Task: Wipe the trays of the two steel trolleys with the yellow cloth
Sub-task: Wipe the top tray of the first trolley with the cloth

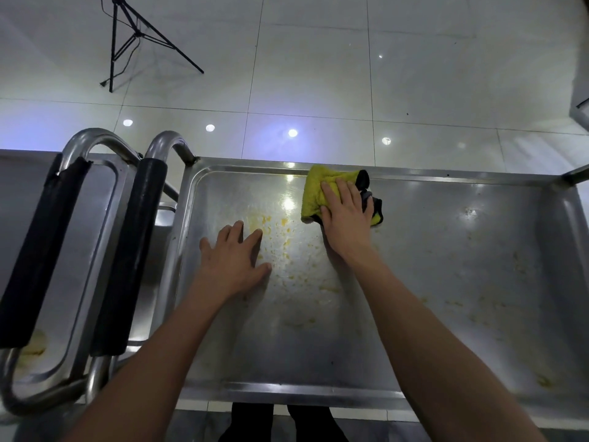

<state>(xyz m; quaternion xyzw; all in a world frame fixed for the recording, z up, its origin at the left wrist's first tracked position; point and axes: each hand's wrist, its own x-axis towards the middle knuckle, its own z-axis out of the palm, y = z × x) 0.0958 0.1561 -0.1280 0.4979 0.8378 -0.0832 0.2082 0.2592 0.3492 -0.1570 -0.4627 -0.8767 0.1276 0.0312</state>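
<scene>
Fingers point(331, 189) flat on crumpled yellow cloth point(314, 194)

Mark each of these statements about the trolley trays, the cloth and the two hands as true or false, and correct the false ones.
1. The right hand presses the folded yellow cloth near the far rim of the right-hand steel tray. True.
2. The left hand grips a black padded trolley handle. False: it lies flat, fingers spread, on the tray surface.
3. Yellowish residue is spread across the middle of the tray. True.
4. The cloth lies on the left trolley's tray. False: it is on the right-hand tray.
5. A black tripod stands on the tiled floor beyond the trolleys. True.
</scene>
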